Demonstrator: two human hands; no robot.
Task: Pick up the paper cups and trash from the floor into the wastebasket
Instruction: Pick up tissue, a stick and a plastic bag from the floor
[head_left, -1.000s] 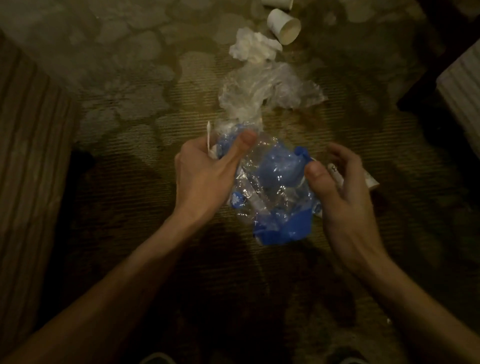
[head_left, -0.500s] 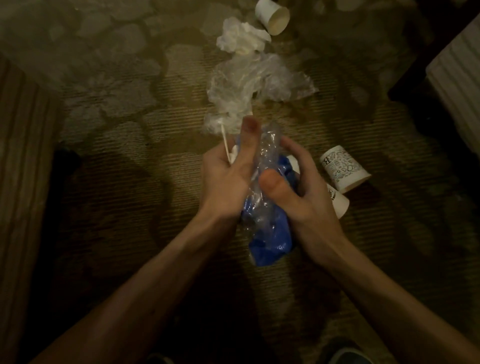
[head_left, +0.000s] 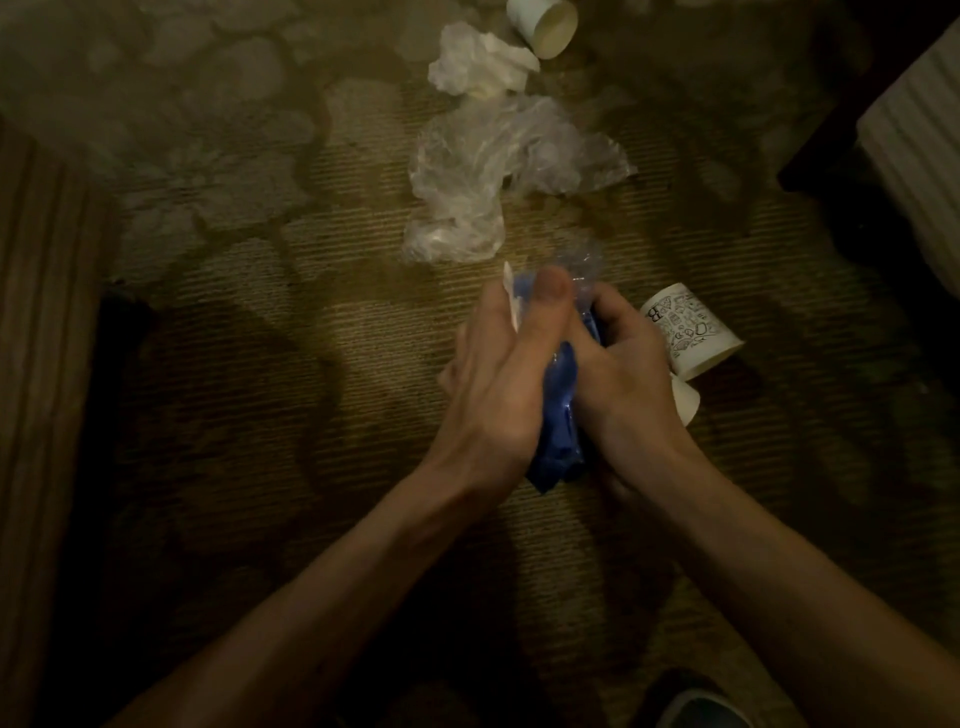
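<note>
Both hands squeeze a crumpled blue-and-clear plastic wrapper (head_left: 558, 415) above the carpet. My left hand (head_left: 498, 374) grips its left side with the thumb up; a thin white stick (head_left: 511, 299) pokes out by that thumb. My right hand (head_left: 618, 374) grips the right side. A printed paper cup (head_left: 685, 332) lies on its side just right of my right hand, with a plain white cup (head_left: 685, 402) under it. Farther off lie a clear plastic bag (head_left: 498, 176), a crumpled white tissue (head_left: 480, 65) and another white cup (head_left: 545, 21). No wastebasket is in view.
The floor is patterned carpet (head_left: 260, 338). A striped upholstered edge (head_left: 36, 364) runs along the left. At the right stands dark furniture (head_left: 831, 130) with a pale ribbed surface (head_left: 919, 130). A shoe tip (head_left: 701, 706) shows at the bottom.
My hands have closed together, crushing the blue and clear wrapper from a wide bundle into a narrow wad. The printed cup, hidden behind my right hand a second ago, is uncovered.
</note>
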